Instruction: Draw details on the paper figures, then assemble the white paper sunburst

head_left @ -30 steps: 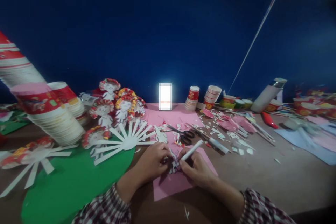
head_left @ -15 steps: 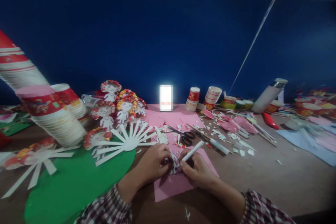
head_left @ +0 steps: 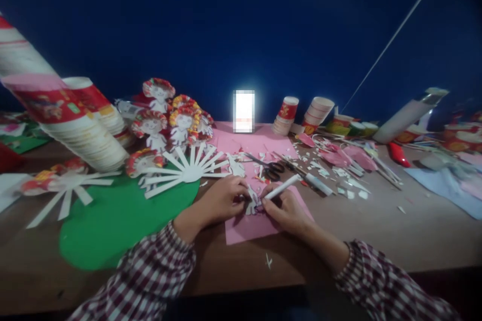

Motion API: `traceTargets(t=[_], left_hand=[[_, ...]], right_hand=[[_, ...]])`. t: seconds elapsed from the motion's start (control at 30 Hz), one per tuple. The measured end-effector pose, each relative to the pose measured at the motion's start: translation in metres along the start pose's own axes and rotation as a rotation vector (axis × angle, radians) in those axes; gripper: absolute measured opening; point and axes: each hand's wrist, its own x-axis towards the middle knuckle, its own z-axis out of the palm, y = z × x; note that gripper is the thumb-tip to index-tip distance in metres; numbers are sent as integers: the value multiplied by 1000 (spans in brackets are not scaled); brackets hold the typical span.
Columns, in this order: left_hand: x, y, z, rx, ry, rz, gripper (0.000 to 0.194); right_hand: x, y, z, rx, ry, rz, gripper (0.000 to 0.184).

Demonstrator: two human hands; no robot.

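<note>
Over a pink paper sheet (head_left: pixel 250 230) both hands meet at a small white paper cutout (head_left: pixel 251 205) with dark drawn outlines. My left hand (head_left: pixel 229 196) pinches the cutout's left edge, fingers curled. In my right hand (head_left: pixel 284 208) is a white pen-like tool (head_left: pixel 280 188), its lower end close to the cutout; the tip is hidden by the fingers. Black-handled scissors (head_left: pixel 273 169) lie just beyond the hands. To the left, a white paper piece cut into fanned strips (head_left: pixel 193 173) rests partly on a green sheet (head_left: pixel 128 220).
Paper dolls with red and yellow ruffled heads (head_left: pixel 184 120) stand at the back left, beside tilted stacks of paper cups (head_left: pixel 75 125). A bright pixelated phone-like rectangle (head_left: pixel 244 111) stands behind. Paper scraps (head_left: pixel 350 193), more cups (head_left: pixel 318 110) and a leaning flask (head_left: pixel 410 115) are at right.
The view has tilted downward, so the table sits higher and its front edge shows. Both hands stay at the cutout with nearly the same grips; the pen-like tool lies slightly flatter.
</note>
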Motion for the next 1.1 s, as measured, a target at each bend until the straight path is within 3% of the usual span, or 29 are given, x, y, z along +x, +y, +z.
traceTargets(t=[0.67,1.1], left_hand=[[2,-5,3,17,-26,44,18],[3,-7,4,28,-26,43,18]], right_hand=[[-4,8,6,-56,-12,41,10],[-3,9,5,-95,-28,-20,8]])
